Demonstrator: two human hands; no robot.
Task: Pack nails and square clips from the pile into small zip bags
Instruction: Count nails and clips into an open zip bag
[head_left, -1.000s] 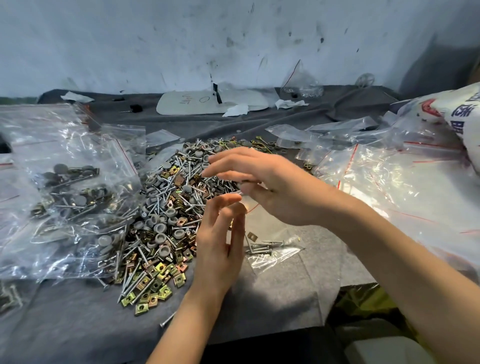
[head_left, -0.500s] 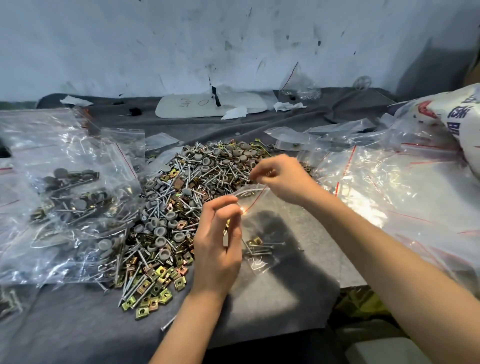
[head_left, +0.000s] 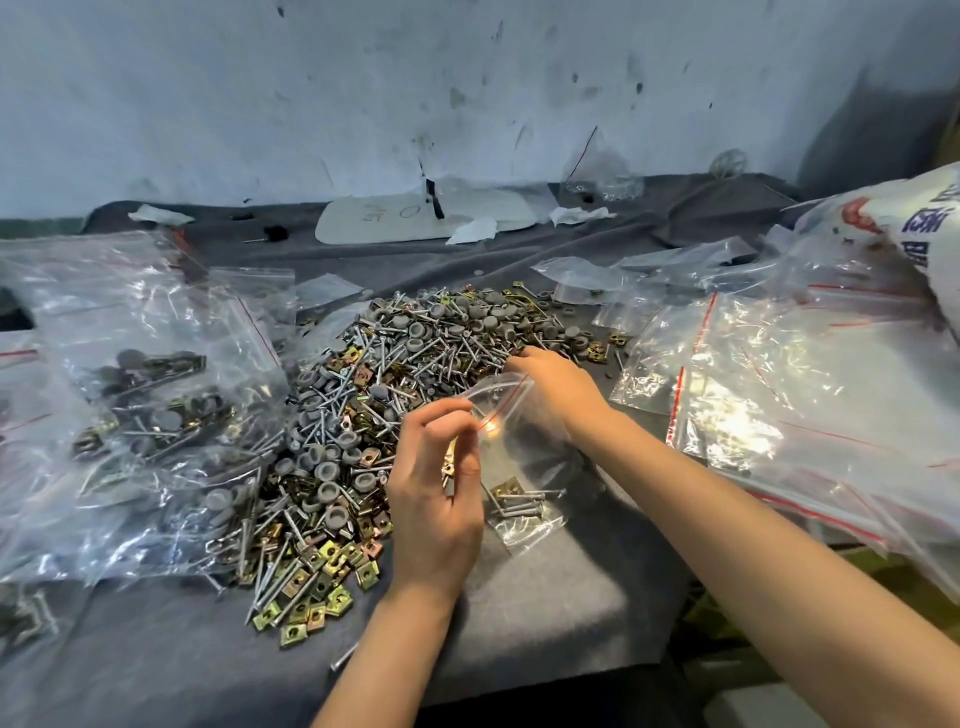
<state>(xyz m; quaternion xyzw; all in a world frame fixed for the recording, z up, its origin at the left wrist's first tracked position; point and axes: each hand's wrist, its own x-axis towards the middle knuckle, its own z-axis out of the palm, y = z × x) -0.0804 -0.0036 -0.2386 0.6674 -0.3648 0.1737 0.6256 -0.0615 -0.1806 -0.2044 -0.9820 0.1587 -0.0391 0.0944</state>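
In the head view, a grey cloth (head_left: 545, 597) is spread over the desk. A pile (head_left: 395, 384) of nails (head_left: 457, 345), brass-coloured square clips (head_left: 337, 597) and grey round caps (head_left: 330, 470) is heaped at its middle.

Just beside the pile's right edge, a small zip bag (head_left: 524, 462) is held up by its mouth. The rim is pinched between the thumb and curled fingers of the left hand (head_left: 436, 499), and the mouth gapes towards the pile. A few nails and one clip are seen lying in the bag's bottom, which rests on the cloth. A brass-coloured piece (head_left: 449, 464) is seen against the left fingers; what it is cannot be told.

The right hand (head_left: 556, 395) is placed behind the bag's mouth, with its fingertips down at the pile's right edge. Whether anything is gripped there cannot be told, as the fingers are hidden.

Along the desk's left edge filled bags (head_left: 145, 405) are stacked, and along its right edge empty zip bags (head_left: 779, 395). A printed white sack (head_left: 930, 234) is seen at the far right corner. A white board (head_left: 415, 218) is laid near the far edge.
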